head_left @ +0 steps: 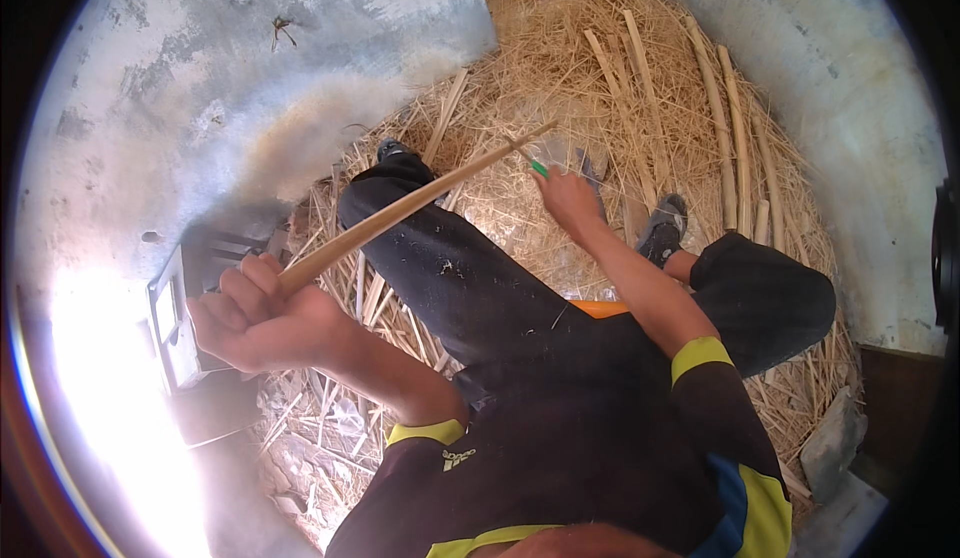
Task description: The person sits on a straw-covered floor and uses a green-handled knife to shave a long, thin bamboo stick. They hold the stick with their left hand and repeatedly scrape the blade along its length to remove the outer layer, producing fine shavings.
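So the left hand (268,320) is out at the far left, fingers curled round the thick butt of a pale wooden stick (400,208). From there the stick's long axis slants up and right, away from the body and across above one leg, to a tip over the straw (490,208). It's smooth-looking, yellowish tan, long and tapering. The right hand (570,203) is way nearer that tip, wrapped on a green-handled tool (540,169) whose thin end meets or overlaps the stick; can't tell if they're touching.
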A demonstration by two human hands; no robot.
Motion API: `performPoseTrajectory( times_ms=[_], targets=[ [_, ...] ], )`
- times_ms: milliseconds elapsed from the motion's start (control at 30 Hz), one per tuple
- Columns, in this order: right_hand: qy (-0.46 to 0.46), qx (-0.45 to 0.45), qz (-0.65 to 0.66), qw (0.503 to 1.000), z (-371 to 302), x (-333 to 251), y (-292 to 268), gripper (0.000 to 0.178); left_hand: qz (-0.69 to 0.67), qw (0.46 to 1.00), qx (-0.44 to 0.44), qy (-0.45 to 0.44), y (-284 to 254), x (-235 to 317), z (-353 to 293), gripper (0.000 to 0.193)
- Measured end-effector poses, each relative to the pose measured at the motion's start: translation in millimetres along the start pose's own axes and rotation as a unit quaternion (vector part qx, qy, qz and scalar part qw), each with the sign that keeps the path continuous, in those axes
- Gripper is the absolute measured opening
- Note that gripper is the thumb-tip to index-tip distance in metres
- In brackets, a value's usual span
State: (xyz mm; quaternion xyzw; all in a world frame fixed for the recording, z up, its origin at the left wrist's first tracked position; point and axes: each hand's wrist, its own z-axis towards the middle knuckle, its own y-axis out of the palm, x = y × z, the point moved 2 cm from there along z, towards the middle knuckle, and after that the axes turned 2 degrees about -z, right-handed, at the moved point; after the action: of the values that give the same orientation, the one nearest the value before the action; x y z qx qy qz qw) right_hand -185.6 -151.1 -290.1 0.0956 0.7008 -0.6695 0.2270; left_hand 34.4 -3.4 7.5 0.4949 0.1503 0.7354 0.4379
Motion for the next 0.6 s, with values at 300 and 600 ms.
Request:
performPoseTrajectory(
  times_ms=[300,600],
  targets=[
    [0.152,-0.119,-0.05,0.98,-8.9,157.1,34.7,0.057,-0.028,0.999,-0.022,-0.003,12.8,3.7,-22.0,0.042],
    [-0.124,-0.147,0.316,0.929,-76.6,-104.3,-144.1,0.048,-0.008,1.0,0.01,0.023,16.7,8.8,-28.9,0.042]
  ],
)
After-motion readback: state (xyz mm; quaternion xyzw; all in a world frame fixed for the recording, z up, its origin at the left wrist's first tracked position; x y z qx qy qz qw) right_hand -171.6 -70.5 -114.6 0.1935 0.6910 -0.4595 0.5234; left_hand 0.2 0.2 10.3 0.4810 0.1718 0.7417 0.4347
